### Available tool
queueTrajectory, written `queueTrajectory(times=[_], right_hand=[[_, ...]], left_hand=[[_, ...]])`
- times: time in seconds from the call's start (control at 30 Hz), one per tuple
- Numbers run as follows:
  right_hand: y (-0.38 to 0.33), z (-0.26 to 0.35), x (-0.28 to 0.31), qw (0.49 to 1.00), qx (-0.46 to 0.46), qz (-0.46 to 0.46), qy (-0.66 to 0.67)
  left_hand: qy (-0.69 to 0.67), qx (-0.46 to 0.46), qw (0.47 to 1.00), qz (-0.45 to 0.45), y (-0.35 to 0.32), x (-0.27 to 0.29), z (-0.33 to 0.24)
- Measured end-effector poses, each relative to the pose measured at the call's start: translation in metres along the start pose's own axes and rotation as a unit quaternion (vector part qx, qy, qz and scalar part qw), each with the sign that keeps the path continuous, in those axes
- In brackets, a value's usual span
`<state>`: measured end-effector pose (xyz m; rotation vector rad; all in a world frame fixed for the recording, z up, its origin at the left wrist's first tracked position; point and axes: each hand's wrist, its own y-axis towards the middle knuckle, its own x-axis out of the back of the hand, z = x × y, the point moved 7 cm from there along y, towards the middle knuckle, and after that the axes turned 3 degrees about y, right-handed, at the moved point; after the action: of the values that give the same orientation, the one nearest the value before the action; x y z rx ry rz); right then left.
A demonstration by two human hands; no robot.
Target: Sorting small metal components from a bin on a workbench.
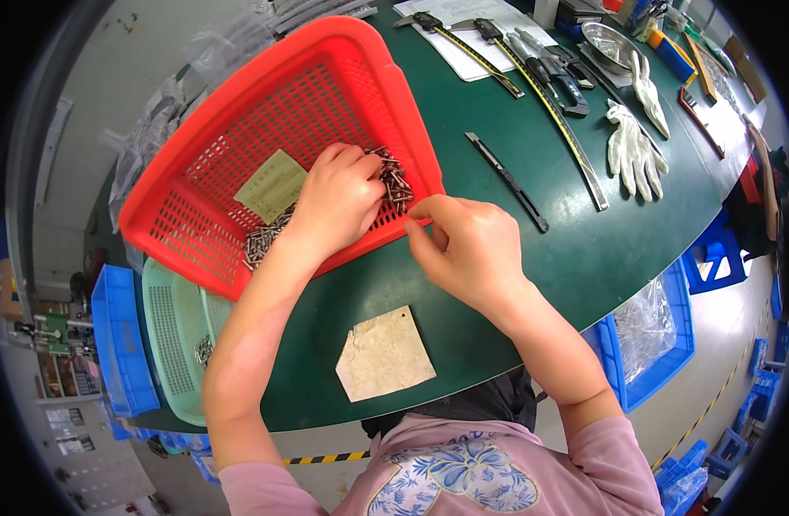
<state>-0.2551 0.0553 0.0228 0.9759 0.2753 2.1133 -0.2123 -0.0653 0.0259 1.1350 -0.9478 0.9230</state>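
Note:
A red plastic basket (265,95) with slotted walls stands tilted on the green table. Small slim metal parts (396,181), like screws or pins, lie in its bottom, and more metal pieces (258,245) lie further left. My left hand (339,193) reaches into the basket with curled fingers at the heap; its fingertips and whatever they hold are hidden. Just outside the basket's right corner, my right hand (472,245) has bent fingers, index and thumb close to the red rim. Anything in that hand is too small to tell. A yellowish paper slip (271,185) lies in the basket beside my left wrist.
A pale flat plate (386,354) lies near the table's front edge. Right of the basket are a black utility knife (508,182), calipers (472,56) and white gloves (631,150). A green basket (172,344) and a blue bin (123,344) stand left; another blue bin (653,331) is below right.

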Motion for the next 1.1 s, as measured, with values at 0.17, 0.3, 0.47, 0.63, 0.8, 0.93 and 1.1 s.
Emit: queueTrajectory(times=[0.17, 0.3, 0.47, 0.63, 0.8, 0.93, 1.1], right_hand=[[0.000, 0.001, -0.004, 1.000, 0.022, 0.005, -0.001], [-0.002, 0.025, -0.010, 0.986, 0.163, 0.009, 0.036], [-0.014, 0.045, -0.030, 0.956, 0.276, 0.060, 0.078], [-0.016, 0.059, -0.042, 0.951, 0.280, 0.094, 0.095], [-0.008, 0.081, -0.056, 0.944, 0.279, 0.144, 0.100], [-0.004, 0.086, -0.070, 0.938, 0.277, 0.174, 0.114], [-0.005, 0.085, -0.077, 0.938, 0.270, 0.165, 0.142]], left_hand=[[-0.221, 0.184, 0.954, -0.086, -0.022, 0.022, 0.010], [-0.647, 0.363, 0.660, -0.121, -0.072, 0.003, 0.001], [-0.730, 0.384, 0.558, -0.088, -0.115, -0.007, -0.022], [-0.763, 0.442, 0.457, -0.119, -0.142, -0.014, -0.031], [-0.781, 0.449, 0.396, -0.179, -0.159, -0.017, -0.033], [-0.768, 0.462, 0.384, -0.221, -0.170, -0.015, -0.028], [-0.752, 0.476, 0.417, -0.181, -0.177, -0.015, -0.022]])
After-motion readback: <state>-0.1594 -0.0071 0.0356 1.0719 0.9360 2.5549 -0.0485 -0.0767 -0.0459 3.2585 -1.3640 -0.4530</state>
